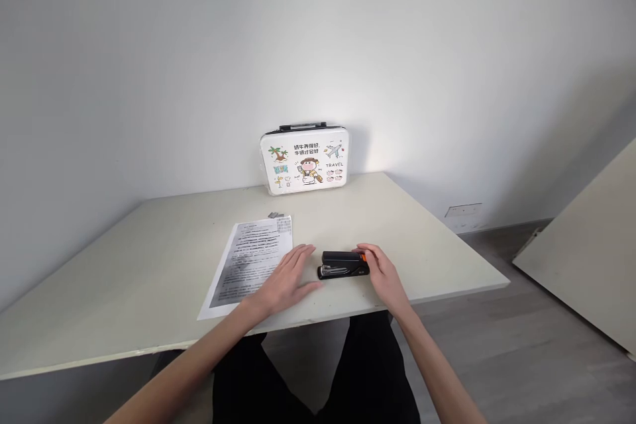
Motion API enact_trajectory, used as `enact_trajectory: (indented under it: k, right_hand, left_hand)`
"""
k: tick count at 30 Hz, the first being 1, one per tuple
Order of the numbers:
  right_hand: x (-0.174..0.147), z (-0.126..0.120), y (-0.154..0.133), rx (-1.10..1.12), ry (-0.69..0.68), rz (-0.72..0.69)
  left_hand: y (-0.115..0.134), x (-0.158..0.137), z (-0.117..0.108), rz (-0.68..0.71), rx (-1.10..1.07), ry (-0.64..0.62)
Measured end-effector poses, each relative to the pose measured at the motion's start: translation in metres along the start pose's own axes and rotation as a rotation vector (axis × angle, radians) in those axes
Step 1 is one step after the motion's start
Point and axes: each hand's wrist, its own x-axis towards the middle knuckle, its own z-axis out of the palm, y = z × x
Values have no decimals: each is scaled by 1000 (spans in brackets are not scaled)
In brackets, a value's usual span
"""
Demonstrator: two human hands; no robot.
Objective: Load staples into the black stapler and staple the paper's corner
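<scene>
A black stapler [342, 264] with an orange part at its rear lies on the table, its front end pointing left. The fingers of my right hand [385, 276] are wrapped round the stapler's rear end. Just left of the stapler, my left hand [287, 278] has its fingers stretched out and thumb apart, holding nothing. It lies over the right edge of a printed sheet of paper [248, 258], hiding part of that edge. Some small grey pieces [276, 215], perhaps staples, sit at the sheet's top edge.
A white case [304, 162] with cartoon prints and a black handle stands upright against the wall at the back of the pale table [124, 278]. On the wall to the right is a socket plate [464, 210]. A white panel [586, 258] stands beyond the table's right side.
</scene>
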Motion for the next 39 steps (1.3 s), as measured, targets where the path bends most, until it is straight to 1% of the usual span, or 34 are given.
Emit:
enact_trajectory:
  k: [3,6,9,12,15,18,21,25,28,31,36,39]
  right_hand:
    - [1,-1,1,-15,10,-18]
    - [2,0,1,-24,25,-31]
    - [1,3,-1,-53,25,-22]
    - [-1,4,-4,-41,15,-2]
    - [-3,4,-6,-52,1,11]
    - [-5,5,-8,-118,-41,-5]
    - [-6,6,-8,-202,-81,-64]
    - [-5,7,-3,-254,-78,-158]
    - [-4,7,1,-266,-74,-158]
    - [-4,6,3,-270,-79,-155]
    - [-5,7,2,-274,-82,-159]
    - [-5,6,1,-278,-84,-156]
  left_hand:
    - [-10,-15,-1,-41,-20,-43]
    - [-10,-18,-2,-34,-22,-6]
    - [-4,-7,0,23,-21,69]
    - [3,9,7,57,-46,124]
    - [6,21,14,46,-78,159]
    - [5,23,15,19,-89,171]
    - [1,14,8,11,-88,157]
    - [-7,-2,-6,2,-80,148]
    - [-14,-11,-13,8,-52,134]
    - [-28,-19,-16,11,24,81]
    - [-58,-41,-16,-115,162,-22]
    - [-65,-56,-15,-145,198,-41]
